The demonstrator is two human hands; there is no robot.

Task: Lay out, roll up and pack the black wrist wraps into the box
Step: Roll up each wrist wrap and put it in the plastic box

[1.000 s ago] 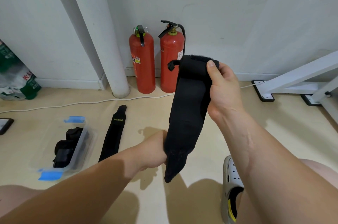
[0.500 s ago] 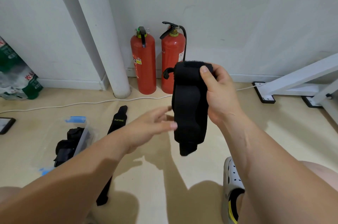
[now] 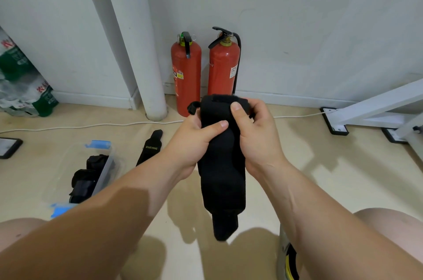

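Note:
A black wrist wrap [image 3: 221,172] hangs folded in the air in front of me. My left hand [image 3: 194,142] grips its upper part from the left, thumb across the front. My right hand [image 3: 254,133] grips the top from the right, thumb on the fabric. A second black wrap [image 3: 151,147] with yellow lettering lies flat on the floor, partly hidden by my left forearm. A clear plastic box [image 3: 107,165] with blue clips sits on the floor at left and holds rolled black wraps [image 3: 87,179].
Two red fire extinguishers [image 3: 185,73] stand against the wall beside a white pipe [image 3: 146,51]. A white cable [image 3: 91,126] runs along the floor. A white frame [image 3: 375,108] stands at right, a green-and-white package [image 3: 23,87] at left. A shoe [image 3: 286,257] is near my right knee.
My left hand rose from below the wrap and now grips its upper part. The wrap went from hanging long to folded shorter. Both hands have come lower and closer together.

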